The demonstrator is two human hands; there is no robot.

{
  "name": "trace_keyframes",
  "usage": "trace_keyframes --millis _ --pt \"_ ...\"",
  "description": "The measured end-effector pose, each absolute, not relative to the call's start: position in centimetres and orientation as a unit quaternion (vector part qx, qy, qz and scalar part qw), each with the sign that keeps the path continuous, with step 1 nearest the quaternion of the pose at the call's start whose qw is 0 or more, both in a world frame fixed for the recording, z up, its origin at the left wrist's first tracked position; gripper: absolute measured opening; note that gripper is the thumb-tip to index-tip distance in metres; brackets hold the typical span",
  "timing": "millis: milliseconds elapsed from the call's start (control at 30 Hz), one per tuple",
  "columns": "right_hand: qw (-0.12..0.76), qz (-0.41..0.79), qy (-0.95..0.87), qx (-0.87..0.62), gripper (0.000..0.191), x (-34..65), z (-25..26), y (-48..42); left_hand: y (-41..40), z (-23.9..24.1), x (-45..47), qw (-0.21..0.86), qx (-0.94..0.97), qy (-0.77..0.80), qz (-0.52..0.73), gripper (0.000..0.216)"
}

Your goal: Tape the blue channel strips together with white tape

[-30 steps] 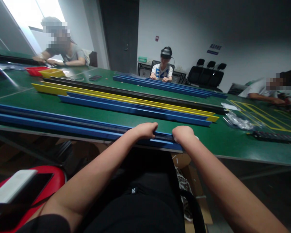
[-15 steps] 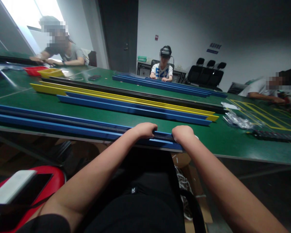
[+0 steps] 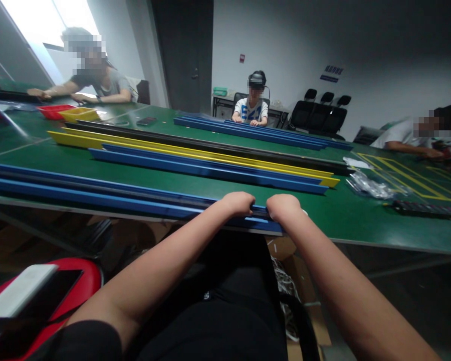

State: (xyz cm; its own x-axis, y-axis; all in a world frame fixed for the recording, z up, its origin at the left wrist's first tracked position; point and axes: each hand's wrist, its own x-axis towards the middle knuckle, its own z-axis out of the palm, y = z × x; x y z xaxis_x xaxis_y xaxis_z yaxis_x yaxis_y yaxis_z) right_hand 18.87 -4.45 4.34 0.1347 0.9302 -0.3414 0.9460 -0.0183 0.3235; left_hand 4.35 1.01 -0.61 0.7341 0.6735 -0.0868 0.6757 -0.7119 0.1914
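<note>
A long blue channel rail [image 3: 78, 194] lies along the front edge of the table, with a dark strip [image 3: 135, 195] running inside its groove. Near the right end of this rail, my left hand [image 3: 239, 204] is closed over it, fingers curled down. My right hand [image 3: 284, 206] grips the very end of the same rail, its fingers mostly hidden behind the back of the hand. Only a short stretch of rail shows between the two hands. Whether the left fingers press the strip or the rail's walls, I cannot tell.
Beyond lie another blue rail [image 3: 210, 168], a yellow rail [image 3: 195, 153] and a black rail [image 3: 154, 138]. Clear plastic bags [image 3: 372, 185] sit to the right. A red stool [image 3: 86, 281] holding a white box stands lower left. Three co-workers sit around the green table [image 3: 361, 225].
My left hand has moved right along the blue rail, closer to my right hand, which has stayed put. At the far left, a co-worker's hand has shifted left.
</note>
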Motion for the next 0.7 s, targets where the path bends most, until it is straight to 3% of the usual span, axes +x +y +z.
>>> trace_keyframes --millis 300,700 --pt "0.218 -0.005 0.66 0.719 0.031 19.0 3.9 -5.0 -0.2 -0.5 8.2 0.111 0.937 0.331 0.015 0.03" --pt "0.147 -0.035 0.733 0.664 0.033 19.0 5.1 -6.4 0.6 -0.4 1.9 0.076 0.942 0.325 0.036 0.018"
